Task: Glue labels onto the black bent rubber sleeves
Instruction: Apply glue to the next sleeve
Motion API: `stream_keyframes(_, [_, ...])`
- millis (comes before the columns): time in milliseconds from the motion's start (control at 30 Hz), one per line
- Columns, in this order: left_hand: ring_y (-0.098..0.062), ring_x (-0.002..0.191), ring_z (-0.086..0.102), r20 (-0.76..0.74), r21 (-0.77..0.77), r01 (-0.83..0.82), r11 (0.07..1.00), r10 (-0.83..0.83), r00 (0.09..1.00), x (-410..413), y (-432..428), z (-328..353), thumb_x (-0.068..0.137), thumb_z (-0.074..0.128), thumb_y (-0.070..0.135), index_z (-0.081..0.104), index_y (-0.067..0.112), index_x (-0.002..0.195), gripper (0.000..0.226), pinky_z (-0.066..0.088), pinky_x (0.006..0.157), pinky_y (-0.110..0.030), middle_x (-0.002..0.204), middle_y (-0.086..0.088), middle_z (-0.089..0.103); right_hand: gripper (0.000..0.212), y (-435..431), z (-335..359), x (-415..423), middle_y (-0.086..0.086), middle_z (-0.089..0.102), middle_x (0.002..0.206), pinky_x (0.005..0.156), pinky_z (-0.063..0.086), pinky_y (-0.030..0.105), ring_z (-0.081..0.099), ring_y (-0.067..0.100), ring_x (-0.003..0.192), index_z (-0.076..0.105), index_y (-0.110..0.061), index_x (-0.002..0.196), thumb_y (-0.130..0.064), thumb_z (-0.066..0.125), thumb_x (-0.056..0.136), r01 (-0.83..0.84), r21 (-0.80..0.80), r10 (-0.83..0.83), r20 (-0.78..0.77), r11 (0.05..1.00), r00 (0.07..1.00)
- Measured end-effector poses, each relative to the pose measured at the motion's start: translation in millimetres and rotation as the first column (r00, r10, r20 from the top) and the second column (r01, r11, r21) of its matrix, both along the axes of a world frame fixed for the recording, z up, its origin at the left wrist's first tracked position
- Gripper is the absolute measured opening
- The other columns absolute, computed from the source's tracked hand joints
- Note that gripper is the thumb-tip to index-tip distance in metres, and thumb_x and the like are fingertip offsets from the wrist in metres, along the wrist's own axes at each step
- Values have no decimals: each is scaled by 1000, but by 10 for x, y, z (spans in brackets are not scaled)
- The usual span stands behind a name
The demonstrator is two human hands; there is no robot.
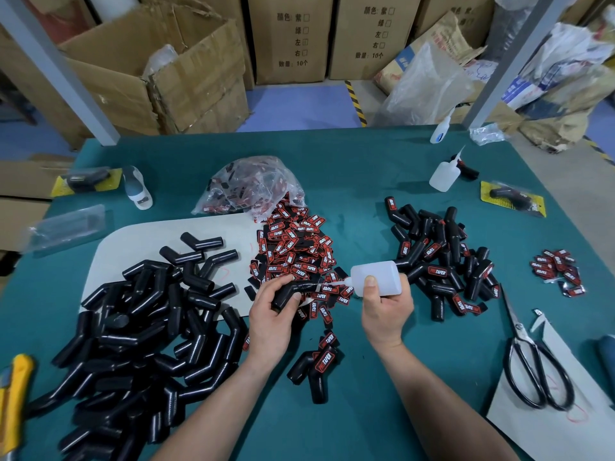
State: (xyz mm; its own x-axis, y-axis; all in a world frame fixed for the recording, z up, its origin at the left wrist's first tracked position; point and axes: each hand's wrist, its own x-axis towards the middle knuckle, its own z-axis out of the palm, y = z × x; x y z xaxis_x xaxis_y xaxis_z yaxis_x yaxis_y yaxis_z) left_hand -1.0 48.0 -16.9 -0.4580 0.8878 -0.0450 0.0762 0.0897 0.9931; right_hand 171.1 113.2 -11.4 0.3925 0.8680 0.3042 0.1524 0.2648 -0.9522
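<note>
The yellow cutter (13, 394) runs off the left edge; whether the bottle (379, 277) tip touches the sleeve (301, 287) is unclear.

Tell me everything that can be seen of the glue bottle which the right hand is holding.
The glue bottle is small, of translucent white plastic, with a round body and a thin tapered nozzle. It lies nearly level in the air above the green table. The nozzle points left, its tip close to the black bent sleeve that the left hand holds. The right hand grips the body, thumb across the front. How full it is cannot be told.
</note>
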Motion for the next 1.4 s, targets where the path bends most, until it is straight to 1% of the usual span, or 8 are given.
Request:
stream_keyframes(67, [-2,116,63,6,-6,1,1000,-1,1000,1,2,-4,93,73,5,71,36,114,37,45,102,-14,116,22,66,14,7,10,4,-19,57,65,56,42,8,56,-9,62,51,-35,80,-42,64,78,12,11,-12,-7,1000,1000])
stream_keyframes(200, [2,116,61,-22,5,3,1000,-3,1000,3,-2,16,92,73,4,71,37,113,38,42,100,-9,117,24,66,15,-6,3,-5,-18,57,69,56,42,8,56,-9,63,51,-36,81,-43,64,78,2,20,-2,12,1000,1000])
stream_keyframes(400, [4,121,58,-38,-26,12,1000,-13,999,-9,-9,6,94,73,7,71,36,114,36,41,104,-10,120,28,64,14,15,2,2,-23,65,70,58,42,6,58,-9,64,51,-35,82,-41,63,78,16,15,-16,-4,1000,1000])
stream_keyframes(567, [3,119,59,-66,12,-8,1000,9,998,4,6,14,91,73,1,71,36,111,41,38,100,-6,119,25,66,18,6,-36,-10,-16,55,61,54,42,14,53,-7,59,50,-34,78,-45,65,76,17,-14,-17,13,1000,1000])
stream_keyframes(700, [6,118,59,-65,4,2,1000,-1,998,3,5,19,92,72,1,71,36,111,40,37,99,-4,118,27,65,17,27,-51,10,-20,63,67,56,44,15,55,-6,61,52,-34,80,-44,65,76,32,-20,-33,-17,999,999])
stream_keyframes(867, [8,117,58,-71,-8,5,1000,-5,997,0,0,24,91,73,1,71,35,111,39,36,100,-4,116,30,64,17,12,-42,-3,-17,59,61,54,43,13,56,-6,60,51,-35,79,-44,65,77,26,-8,-26,11,1000,1000])
stream_keyframes(1100, [7,118,58,-65,-9,2,1000,-2,998,0,-6,31,91,73,1,72,29,112,35,36,101,-4,120,18,66,16,17,-10,12,-17,56,67,54,42,10,56,-7,60,50,-36,80,-44,64,77,32,12,-32,24,999,999])
stream_keyframes(1400, [9,117,57,-64,-11,6,1000,-7,998,0,-9,39,92,73,1,72,30,112,35,36,99,-3,120,18,65,15,26,-24,21,-19,62,65,55,43,11,56,-7,61,52,-35,79,-44,64,77,31,2,-31,7,1000,999])
